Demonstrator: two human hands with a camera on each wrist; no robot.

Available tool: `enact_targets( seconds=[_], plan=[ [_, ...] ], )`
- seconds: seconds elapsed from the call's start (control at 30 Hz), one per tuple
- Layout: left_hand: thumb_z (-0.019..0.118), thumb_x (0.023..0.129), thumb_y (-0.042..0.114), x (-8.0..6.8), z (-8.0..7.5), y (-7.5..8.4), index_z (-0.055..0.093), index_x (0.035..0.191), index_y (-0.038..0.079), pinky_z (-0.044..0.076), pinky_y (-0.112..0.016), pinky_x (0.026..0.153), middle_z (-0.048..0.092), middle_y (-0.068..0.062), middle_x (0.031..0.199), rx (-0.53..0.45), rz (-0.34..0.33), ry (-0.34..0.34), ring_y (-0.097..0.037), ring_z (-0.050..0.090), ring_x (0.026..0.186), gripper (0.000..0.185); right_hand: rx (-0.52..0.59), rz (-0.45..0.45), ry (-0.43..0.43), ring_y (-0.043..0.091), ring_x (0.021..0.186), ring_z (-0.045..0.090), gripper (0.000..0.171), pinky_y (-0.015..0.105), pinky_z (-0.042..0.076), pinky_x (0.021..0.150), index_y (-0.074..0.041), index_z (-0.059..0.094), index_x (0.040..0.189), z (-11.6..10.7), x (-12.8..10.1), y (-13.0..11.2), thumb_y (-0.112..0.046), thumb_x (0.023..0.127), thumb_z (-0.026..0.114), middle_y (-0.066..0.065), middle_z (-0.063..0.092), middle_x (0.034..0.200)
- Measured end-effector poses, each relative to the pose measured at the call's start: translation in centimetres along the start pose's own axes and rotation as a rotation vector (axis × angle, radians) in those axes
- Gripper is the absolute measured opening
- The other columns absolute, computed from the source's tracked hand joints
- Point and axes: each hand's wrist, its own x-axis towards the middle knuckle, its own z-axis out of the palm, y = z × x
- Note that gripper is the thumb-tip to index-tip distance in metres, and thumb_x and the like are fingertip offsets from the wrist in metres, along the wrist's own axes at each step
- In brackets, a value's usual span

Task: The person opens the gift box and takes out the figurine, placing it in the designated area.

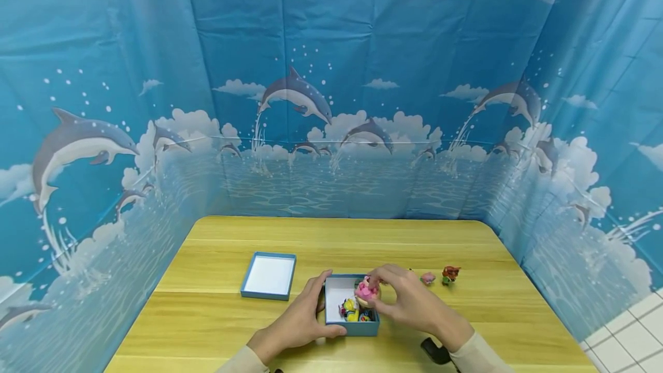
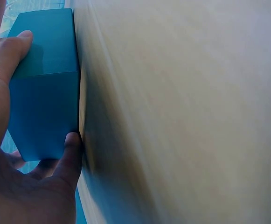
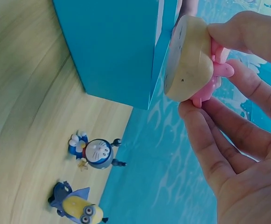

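My left hand (image 1: 303, 312) grips the blue box (image 1: 357, 330), thumb on its near wall and fingers at the far left. In the left wrist view, the fingertips are low against the box's side wall. Above the box's right half, my right hand (image 1: 409, 298) pinches a pink figurine (image 1: 365, 290). The right wrist view shows that figurine's cream base tilted, with thumb and fingers around it. A yellow figurine (image 1: 350, 308) and a small blue one (image 1: 365, 316) lie in the box, whose inside is white.
The blue lid (image 1: 267, 297), white inside, lies at the left on the wooden table (image 1: 207, 281). To the right are a pink figurine (image 1: 427, 278) and a brown one (image 1: 450, 275). A blue-and-white cat figurine (image 3: 97, 151) and a yellow goggled figurine (image 3: 79, 207) also stand out.
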Motion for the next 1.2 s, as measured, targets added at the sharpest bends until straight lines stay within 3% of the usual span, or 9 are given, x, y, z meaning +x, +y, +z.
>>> enact_targets(
  seconds=[0.4, 0.7, 0.97, 1.2],
  plan=[
    [0.094, 0.094, 0.066, 0.0, 0.0, -0.1, 0.018, 0.189, 0.022, 0.052, -0.048, 0.130, 0.040, -0.013, 0.183, -0.003, -0.005, -0.001, -0.027, 0.060, 0.154, 0.129, -0.007, -0.009, 0.013, 0.008, 0.105, 0.077, 0.035, 0.034, 0.069, 0.092, -0.022, 0.075, 0.118, -0.2, -0.6, 0.5, -0.007, 0.094, 0.096, -0.012, 0.078, 0.112],
    [0.094, 0.094, 0.065, 0.1, 0.0, -0.2, 0.017, 0.189, 0.023, 0.052, -0.045, 0.131, 0.040, -0.013, 0.183, -0.022, -0.002, -0.005, -0.025, 0.060, 0.153, 0.129, 0.023, 0.017, 0.007, 0.007, 0.105, 0.078, 0.032, 0.035, 0.070, 0.092, -0.024, 0.075, 0.121, -0.5, -1.0, 0.9, -0.012, 0.099, 0.094, -0.013, 0.079, 0.115],
    [0.095, 0.094, 0.064, 0.1, -0.1, -0.1, 0.018, 0.188, 0.024, 0.052, -0.044, 0.130, 0.041, -0.012, 0.182, -0.022, -0.011, -0.009, -0.024, 0.060, 0.151, 0.129, 0.023, 0.035, 0.025, 0.012, 0.107, 0.082, 0.031, 0.041, 0.071, 0.092, -0.023, 0.077, 0.121, -0.7, -1.5, 1.0, -0.013, 0.099, 0.095, -0.010, 0.083, 0.121],
    [0.095, 0.094, 0.064, 0.1, 0.0, -0.1, 0.018, 0.188, 0.024, 0.052, -0.046, 0.131, 0.041, -0.012, 0.182, -0.019, -0.013, -0.011, -0.024, 0.059, 0.151, 0.129, 0.000, 0.086, 0.027, 0.011, 0.107, 0.083, 0.030, 0.047, 0.068, 0.093, -0.028, 0.077, 0.122, -0.9, -1.9, 1.4, -0.018, 0.100, 0.095, -0.016, 0.083, 0.121]
  ],
)
